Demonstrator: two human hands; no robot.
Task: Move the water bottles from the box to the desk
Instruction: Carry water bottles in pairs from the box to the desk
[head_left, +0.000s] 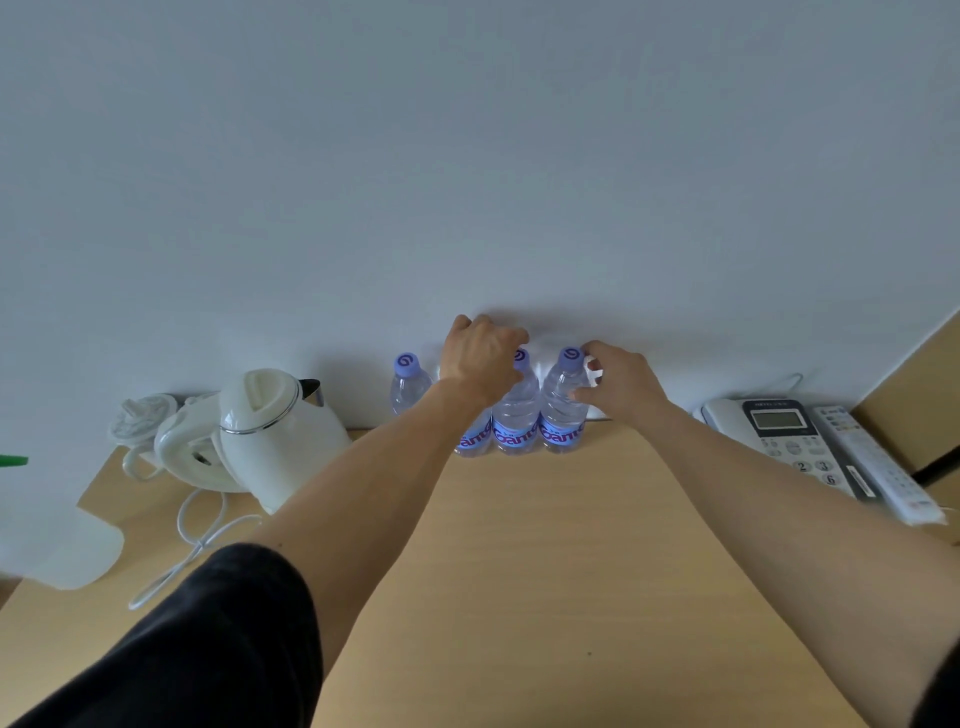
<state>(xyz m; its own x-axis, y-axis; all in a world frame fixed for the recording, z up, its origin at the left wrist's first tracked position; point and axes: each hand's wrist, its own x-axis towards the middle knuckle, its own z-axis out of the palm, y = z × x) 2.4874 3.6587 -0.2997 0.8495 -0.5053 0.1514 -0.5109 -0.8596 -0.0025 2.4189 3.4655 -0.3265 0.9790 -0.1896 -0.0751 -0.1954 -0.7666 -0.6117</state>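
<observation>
Wooden counter (545, 545) against pale wall. Row of water bottles (517, 410) upright at back, likely grouped tidily. Left hand (480, 358) fingers curled over one bottle top; right hand (621, 382) pinches rightmost bottle neck. Kettle (275, 431) left of fingers, phone (779, 431) right

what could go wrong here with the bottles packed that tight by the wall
1. The bottles stand touching in a row; the left hand reaching over them could knock one down as it lifts away.
2. The right hand grips the end bottle high near its cap, so a nudge may tip it.
3. A fallen bottle could roll toward the phone or kettle.
</observation>
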